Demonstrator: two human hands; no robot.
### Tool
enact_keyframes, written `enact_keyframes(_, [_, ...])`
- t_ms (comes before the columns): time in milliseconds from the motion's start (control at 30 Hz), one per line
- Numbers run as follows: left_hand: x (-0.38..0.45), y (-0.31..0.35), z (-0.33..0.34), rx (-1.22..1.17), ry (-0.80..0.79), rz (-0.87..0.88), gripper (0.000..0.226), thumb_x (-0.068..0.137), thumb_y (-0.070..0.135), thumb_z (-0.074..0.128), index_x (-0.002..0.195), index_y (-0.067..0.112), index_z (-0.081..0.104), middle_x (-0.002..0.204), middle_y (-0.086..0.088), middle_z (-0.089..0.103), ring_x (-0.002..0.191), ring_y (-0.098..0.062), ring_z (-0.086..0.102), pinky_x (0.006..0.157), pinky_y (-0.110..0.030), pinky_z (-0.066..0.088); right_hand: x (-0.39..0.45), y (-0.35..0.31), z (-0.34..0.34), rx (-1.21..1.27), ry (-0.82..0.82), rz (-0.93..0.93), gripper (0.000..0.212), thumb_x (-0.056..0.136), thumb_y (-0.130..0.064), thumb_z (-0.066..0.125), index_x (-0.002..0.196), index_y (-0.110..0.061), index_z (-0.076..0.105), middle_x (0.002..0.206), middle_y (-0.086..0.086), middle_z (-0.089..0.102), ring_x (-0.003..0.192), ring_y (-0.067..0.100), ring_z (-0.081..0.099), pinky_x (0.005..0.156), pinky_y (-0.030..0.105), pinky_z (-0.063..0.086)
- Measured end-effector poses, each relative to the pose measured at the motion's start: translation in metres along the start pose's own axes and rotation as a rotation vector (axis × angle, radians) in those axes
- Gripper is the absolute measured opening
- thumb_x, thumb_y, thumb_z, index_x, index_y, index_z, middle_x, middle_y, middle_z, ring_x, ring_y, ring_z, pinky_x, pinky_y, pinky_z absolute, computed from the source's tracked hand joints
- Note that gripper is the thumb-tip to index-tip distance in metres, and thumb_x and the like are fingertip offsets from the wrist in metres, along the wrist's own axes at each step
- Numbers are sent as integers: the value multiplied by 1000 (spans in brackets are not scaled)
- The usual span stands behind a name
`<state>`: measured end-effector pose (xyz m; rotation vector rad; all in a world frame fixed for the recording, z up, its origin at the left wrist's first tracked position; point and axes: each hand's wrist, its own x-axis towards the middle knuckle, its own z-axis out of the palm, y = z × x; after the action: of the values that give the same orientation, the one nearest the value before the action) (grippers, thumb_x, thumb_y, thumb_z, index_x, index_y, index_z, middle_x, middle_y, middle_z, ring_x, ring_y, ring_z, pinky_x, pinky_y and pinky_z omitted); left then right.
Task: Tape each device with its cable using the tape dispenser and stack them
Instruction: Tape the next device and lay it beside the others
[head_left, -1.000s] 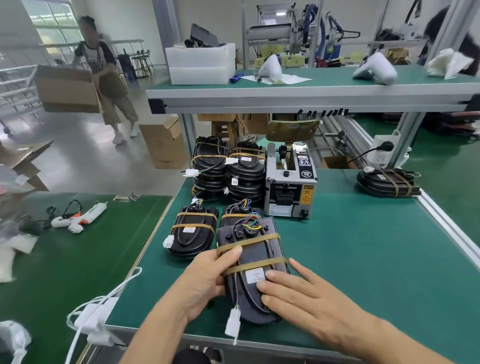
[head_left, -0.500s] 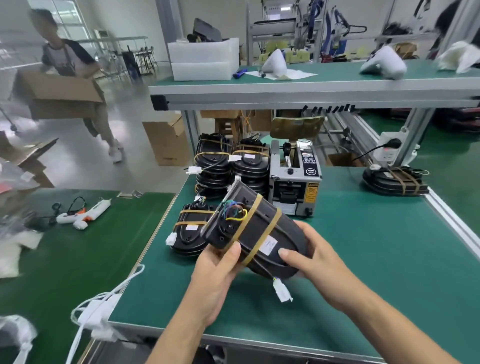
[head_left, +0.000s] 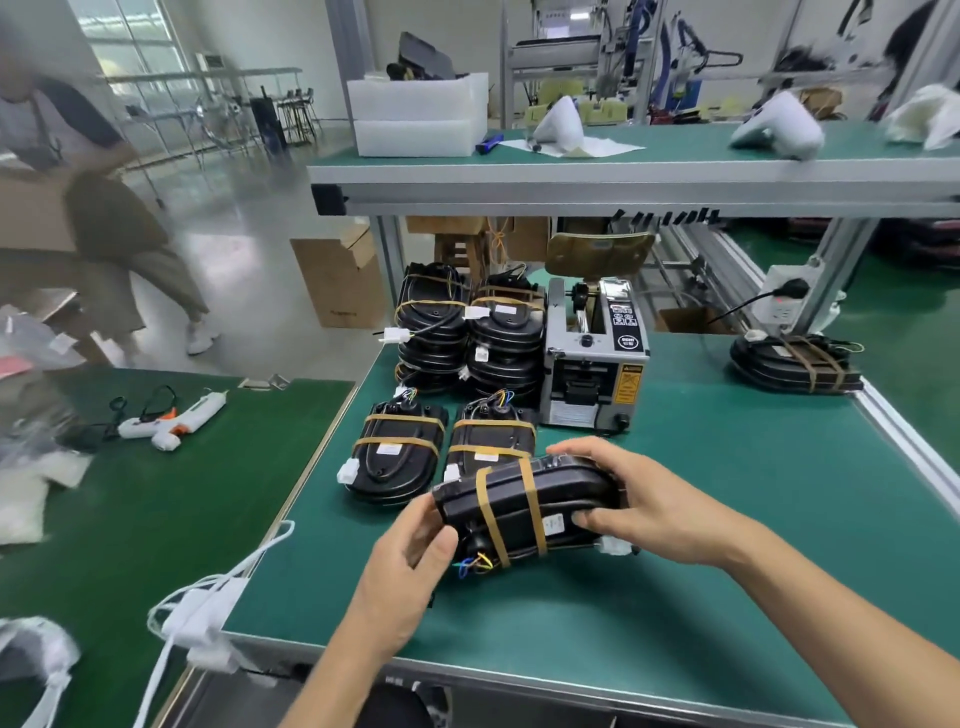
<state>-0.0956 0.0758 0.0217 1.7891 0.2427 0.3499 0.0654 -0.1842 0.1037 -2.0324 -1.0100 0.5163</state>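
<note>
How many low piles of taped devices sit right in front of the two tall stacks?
2. The left low pile lies before the left tall stack; the right low pile lies before the right tall stack, partly hidden by the held device.

We see bare green counter (head_left: 727, 519) at the lower right of the frame, room to pass. Up the middle, the stacks of devices (head_left: 467, 332) and the tape dispenser (head_left: 595, 358) block the way.
</note>
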Motion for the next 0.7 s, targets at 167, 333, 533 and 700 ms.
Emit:
enact_keyframes(167, [0,-7,5,-52,31,25,53,86,83,65,128,51,68,126,15,77,119,-6,72,98,-16,53,5,3,15,-11,32,-4,66,91,-17,72,143,-48,46,132,-16,66,119,8,64,105,33,52])
enact_keyframes(333, [1,-14,8,-47,46,62,46,86,80,70,124,54,70,120,10,80,113,-10,75,94,-17,56,3,10,19,0,38,2,65,92,-17,71,142,-50,46,133,-17,64,122,9,62,108,39,50])
enact_keyframes(533, [2,-21,10,-50,8,58,50,84,75,76,125,46,72,119,5,81,112,-16,76,96,-25,59,-4,15,14,-34,-51,43,70,90,-32,74,146,-57,41,141,-36,53,130,-7,53,108,11,39])
enact_keyframes(700, [5,-25,9,-86,-10,41,51,83,73,80,125,46,74,120,6,81,114,-14,76,95,-20,57,13,13,0,255,305,76,34,97,-30,73,131,-29,69,117,-12,77,113,4,70,98,22,54])
